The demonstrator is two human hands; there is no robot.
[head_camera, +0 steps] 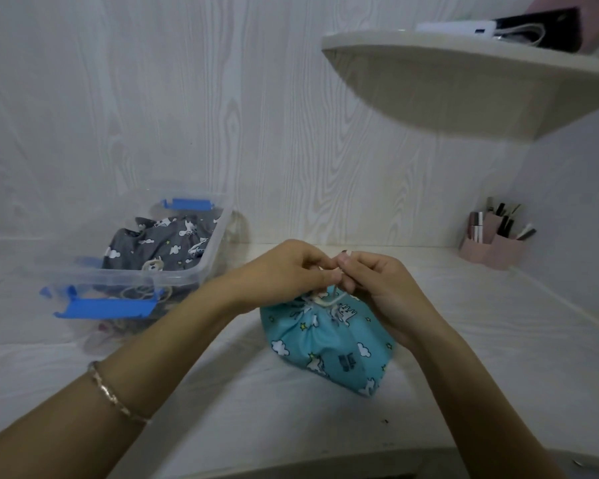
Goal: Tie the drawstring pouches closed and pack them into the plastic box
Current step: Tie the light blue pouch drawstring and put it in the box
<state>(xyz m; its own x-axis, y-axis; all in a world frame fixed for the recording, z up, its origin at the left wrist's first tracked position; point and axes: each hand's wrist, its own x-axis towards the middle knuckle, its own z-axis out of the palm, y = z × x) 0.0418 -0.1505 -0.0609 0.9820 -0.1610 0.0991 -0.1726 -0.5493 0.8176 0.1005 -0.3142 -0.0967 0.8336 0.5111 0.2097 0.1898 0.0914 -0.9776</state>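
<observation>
A rounded off-white corner shelf (464,88) juts from the pale wood-grain wall (187,115). Below it runs a white wood-grain desk (256,409). Beneath the shelf, a pink organiser (495,250) of pens stands against the wall.

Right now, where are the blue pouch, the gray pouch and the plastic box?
blue pouch (329,344): head view, on the printed cloth below its gathered neck.
gray pouch (166,240): head view, on the cloth showing inside the box.
plastic box (125,277): head view, on its clear near rim.
</observation>
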